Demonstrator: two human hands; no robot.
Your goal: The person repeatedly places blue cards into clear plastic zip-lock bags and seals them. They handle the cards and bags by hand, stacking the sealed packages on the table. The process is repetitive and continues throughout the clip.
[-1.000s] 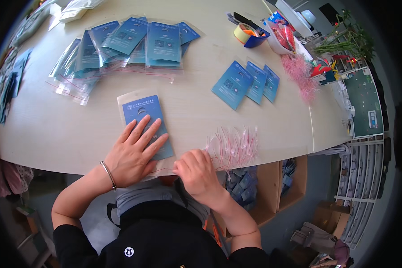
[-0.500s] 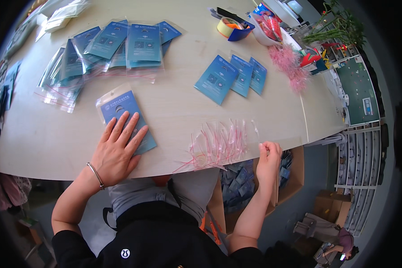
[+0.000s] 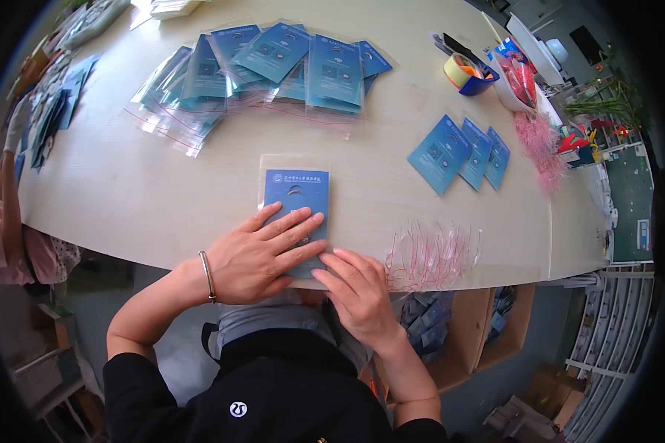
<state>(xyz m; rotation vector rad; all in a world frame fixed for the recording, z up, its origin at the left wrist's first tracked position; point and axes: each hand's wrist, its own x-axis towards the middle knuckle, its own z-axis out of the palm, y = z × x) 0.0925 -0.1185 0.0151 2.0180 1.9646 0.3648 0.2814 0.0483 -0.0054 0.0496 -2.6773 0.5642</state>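
Observation:
A blue printed card point(image 3: 297, 188) in a clear plastic sleeve point(image 3: 273, 162) lies upright near the table's front edge. My left hand point(image 3: 262, 255) rests flat on the card, fingers spread, covering its middle. At the card's lower right edge is my right hand point(image 3: 358, 292), its fingers bent inward; whatever they may pinch is hidden. To the right of this hand lies a row of thin, clear pieces with pinkish-red strands point(image 3: 432, 257).
Bagged blue cards point(image 3: 336, 70) are heaped at the far side. Three more cards point(image 3: 440, 155) lie to the right, near a tape roll point(image 3: 462, 71) and pink shredded strands point(image 3: 541, 148). Cardboard boxes point(image 3: 462, 336) with dark packets stand below the edge. Another person's arm point(image 3: 9, 199) shows at left.
My right hand has moved left from beside the pink-stranded pieces to the card. The card has turned straighter under my left hand. The whole view has shifted, with table things appearing further right.

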